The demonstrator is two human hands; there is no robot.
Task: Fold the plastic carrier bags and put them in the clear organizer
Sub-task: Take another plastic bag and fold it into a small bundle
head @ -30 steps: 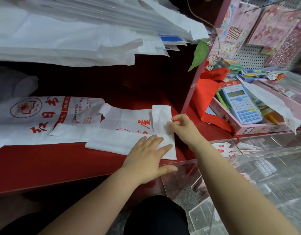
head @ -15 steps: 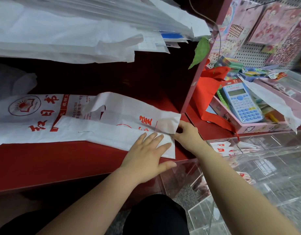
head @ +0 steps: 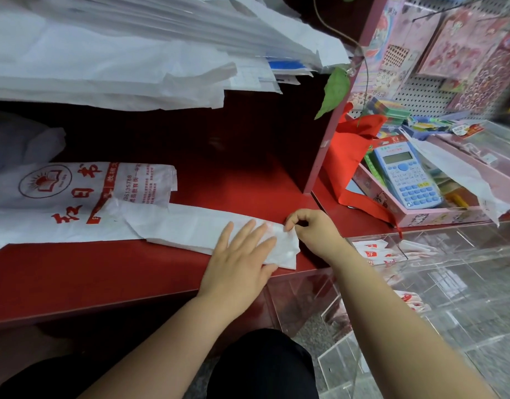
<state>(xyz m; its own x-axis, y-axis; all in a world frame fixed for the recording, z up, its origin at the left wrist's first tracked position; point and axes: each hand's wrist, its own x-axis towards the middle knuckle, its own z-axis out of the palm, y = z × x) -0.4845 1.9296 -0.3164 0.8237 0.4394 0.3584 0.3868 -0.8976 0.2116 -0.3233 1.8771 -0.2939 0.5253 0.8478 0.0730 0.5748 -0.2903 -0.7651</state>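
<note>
The left hand [head: 242,254] lies flat on the right end of the carrier bag [head: 190,226]. Its fingers are straight and a little spread, and they press the plastic down on the red counter [head: 104,277]. The right hand [head: 311,228] is just beside it. Its thumb and forefinger pinch the end edge of the same bag, and the other fingers are curled. The bag is folded into a long narrow strip that lies along the counter near the front edge, and its left end rests on a pile of printed bags [head: 61,191].

The step in hand seems to be the first turn of the strip from its right end. I think thin plastic slips easily and traps air, so the left palm should press firmly while the right hand brings the end over with the edges matched. Then flat fingers can push the air toward the far end before the next turn. The packet must come out small enough for one compartment.

The clear organizer [head: 449,283] stands just beside the right end of the counter and lower than it. The compartment nearest the counter holds small folded bags [head: 374,251], white with red print, and a lower compartment holds more [head: 412,302]. I cannot count them through the reflecting walls. Behind the organizer, a pink box [head: 438,218] holds a blue calculator [head: 406,174] and other stationery.
</note>
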